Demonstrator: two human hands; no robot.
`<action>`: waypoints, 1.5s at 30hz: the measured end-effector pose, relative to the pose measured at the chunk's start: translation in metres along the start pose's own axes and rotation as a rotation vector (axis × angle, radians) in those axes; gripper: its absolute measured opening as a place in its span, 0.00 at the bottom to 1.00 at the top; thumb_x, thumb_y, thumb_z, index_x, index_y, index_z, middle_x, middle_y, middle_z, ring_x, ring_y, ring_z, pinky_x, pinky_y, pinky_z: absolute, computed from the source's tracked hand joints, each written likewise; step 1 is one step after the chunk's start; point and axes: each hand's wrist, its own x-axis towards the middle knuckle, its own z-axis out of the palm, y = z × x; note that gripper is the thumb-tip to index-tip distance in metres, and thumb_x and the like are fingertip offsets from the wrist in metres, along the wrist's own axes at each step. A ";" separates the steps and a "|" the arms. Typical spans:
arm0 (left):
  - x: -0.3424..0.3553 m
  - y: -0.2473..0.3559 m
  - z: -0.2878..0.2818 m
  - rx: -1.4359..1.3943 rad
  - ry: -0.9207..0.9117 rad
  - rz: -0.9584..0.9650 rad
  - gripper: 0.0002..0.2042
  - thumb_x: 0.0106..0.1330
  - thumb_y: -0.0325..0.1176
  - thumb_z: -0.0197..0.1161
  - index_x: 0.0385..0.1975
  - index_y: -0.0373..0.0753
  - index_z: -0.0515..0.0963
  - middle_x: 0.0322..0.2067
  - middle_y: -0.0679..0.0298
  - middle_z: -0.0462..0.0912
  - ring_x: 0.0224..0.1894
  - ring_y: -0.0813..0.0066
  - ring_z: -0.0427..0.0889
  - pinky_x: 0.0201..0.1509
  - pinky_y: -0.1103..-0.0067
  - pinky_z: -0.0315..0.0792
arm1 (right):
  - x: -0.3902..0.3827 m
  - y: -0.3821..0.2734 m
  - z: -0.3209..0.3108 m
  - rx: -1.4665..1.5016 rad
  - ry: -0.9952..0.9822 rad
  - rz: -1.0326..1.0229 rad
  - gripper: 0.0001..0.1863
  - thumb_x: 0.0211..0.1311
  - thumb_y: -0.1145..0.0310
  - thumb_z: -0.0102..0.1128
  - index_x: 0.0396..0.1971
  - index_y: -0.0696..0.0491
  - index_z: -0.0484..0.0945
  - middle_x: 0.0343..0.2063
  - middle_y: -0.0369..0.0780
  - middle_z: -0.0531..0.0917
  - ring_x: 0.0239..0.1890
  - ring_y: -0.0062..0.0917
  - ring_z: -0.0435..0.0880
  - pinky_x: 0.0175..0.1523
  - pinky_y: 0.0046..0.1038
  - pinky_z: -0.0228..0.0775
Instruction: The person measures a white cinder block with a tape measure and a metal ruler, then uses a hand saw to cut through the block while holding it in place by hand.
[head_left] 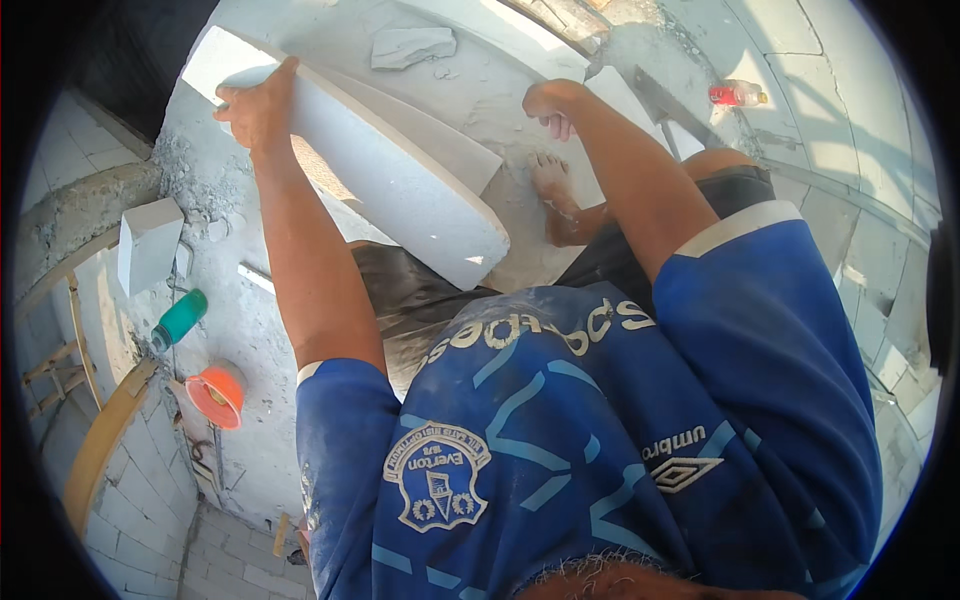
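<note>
A long white lightweight concrete block (400, 185) slants from the upper left down to my lap. My left hand (258, 108) grips its far end, with the thumb over the top edge and the fingers spread across the face. Under the block's right side lies another pale slab (455, 150), partly covered. Farther right, my right hand (556, 105) is raised above my bare foot (550, 180), its fingers curled in. Whatever it may hold is hidden; a small grey tip shows just beyond it.
A broken block piece (412, 47) lies at the far side. On the left are a cut block (150, 240), a green bottle (180, 318) and an orange bucket (216, 394) near the floor's edge. A red-labelled bottle (738, 94) lies at the right by the block wall.
</note>
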 end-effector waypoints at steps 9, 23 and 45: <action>-0.005 0.008 -0.010 0.022 -0.048 -0.050 0.64 0.42 0.60 0.76 0.75 0.29 0.48 0.65 0.42 0.61 0.62 0.45 0.77 0.63 0.62 0.76 | 0.003 0.008 0.231 1.100 -0.397 -0.099 0.44 0.78 0.36 0.30 0.69 0.64 0.61 0.61 0.54 0.77 0.54 0.48 0.84 0.54 0.57 0.77; 0.024 -0.019 -0.005 -0.174 -0.022 -0.049 0.62 0.40 0.53 0.80 0.73 0.25 0.52 0.63 0.39 0.68 0.62 0.45 0.77 0.66 0.63 0.74 | -0.026 -0.004 0.229 1.804 -0.052 -0.015 0.47 0.68 0.39 0.59 0.65 0.70 0.66 0.58 0.54 0.78 0.56 0.36 0.84 0.56 0.38 0.78; 0.048 -0.051 0.038 -0.983 -0.222 -0.034 0.52 0.49 0.38 0.76 0.72 0.22 0.52 0.60 0.45 0.72 0.57 0.51 0.78 0.60 0.61 0.76 | -0.045 0.014 0.114 1.176 0.546 -0.056 0.45 0.53 0.33 0.65 0.35 0.72 0.84 0.40 0.61 0.86 0.46 0.48 0.87 0.53 0.41 0.75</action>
